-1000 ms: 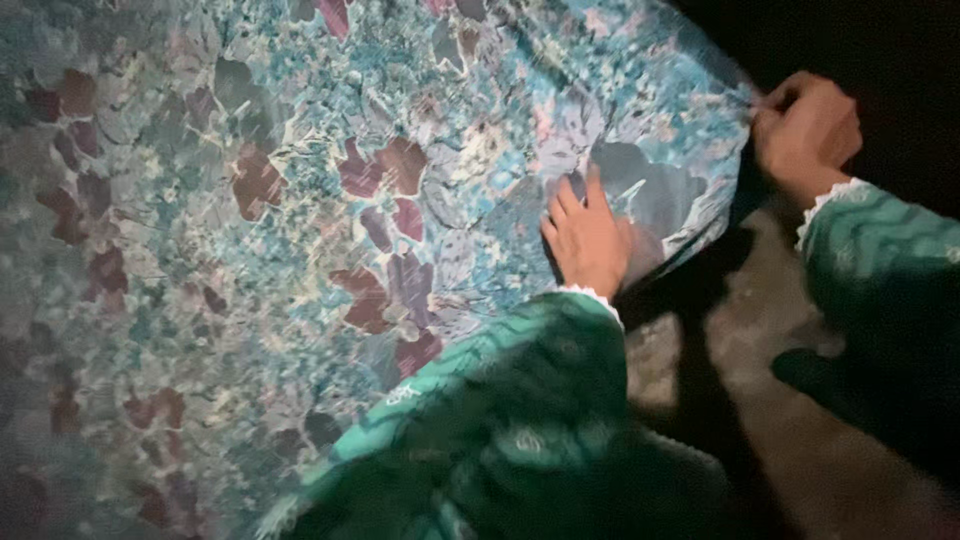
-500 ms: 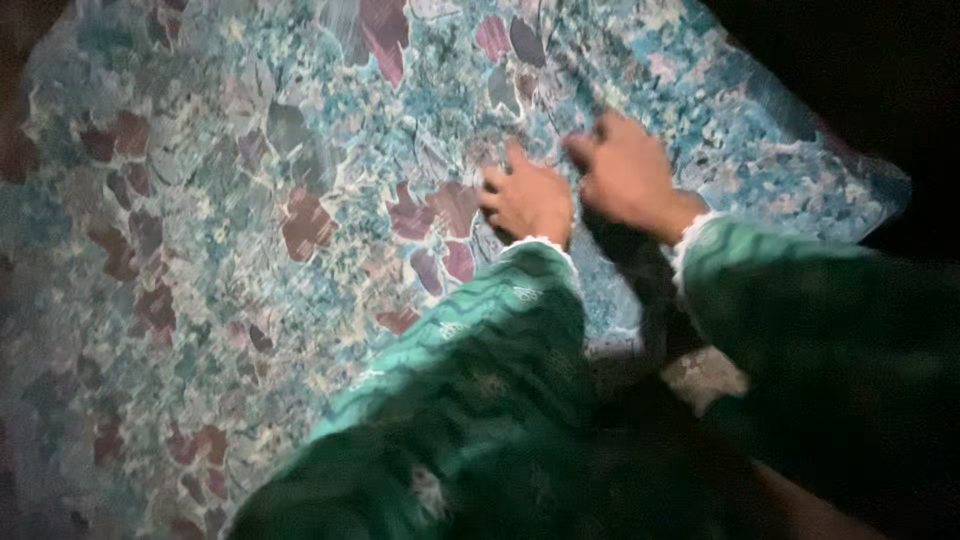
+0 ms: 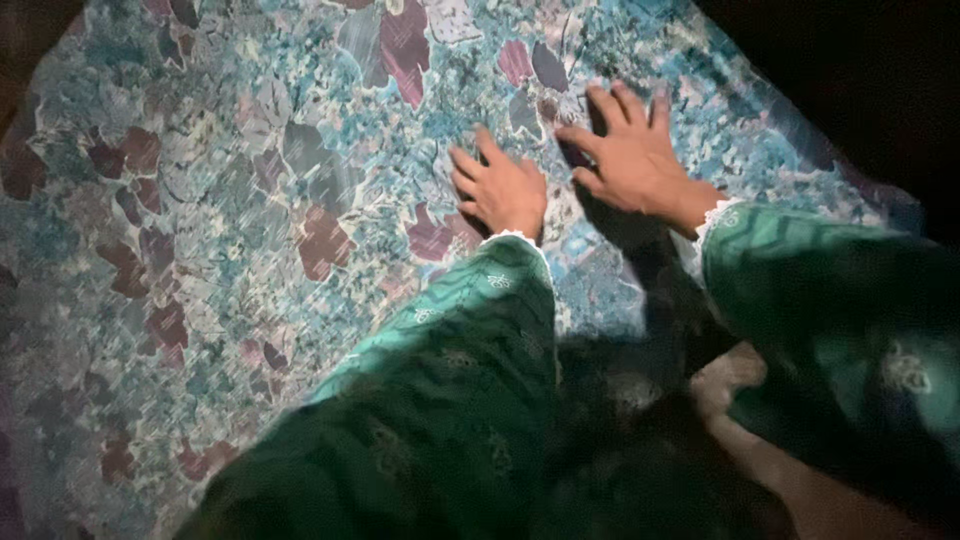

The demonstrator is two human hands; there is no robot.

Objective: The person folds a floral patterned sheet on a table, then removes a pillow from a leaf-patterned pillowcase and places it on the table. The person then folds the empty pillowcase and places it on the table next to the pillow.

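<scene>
Teal floral printed cloth (image 3: 250, 230) lies spread, filling most of the frame. Left hand (image 3: 503, 190) and right hand (image 3: 635, 155) press flat at upper centre, fingers apart, gripping nothing. Step: smoothing; likely calls for outward strokes.

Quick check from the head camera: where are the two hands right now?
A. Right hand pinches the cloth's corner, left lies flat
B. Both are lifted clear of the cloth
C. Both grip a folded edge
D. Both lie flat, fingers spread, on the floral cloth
D: the left hand and the right hand both lie palm down, fingers spread, side by side on the teal floral cloth, neither pinching an edge.
</scene>
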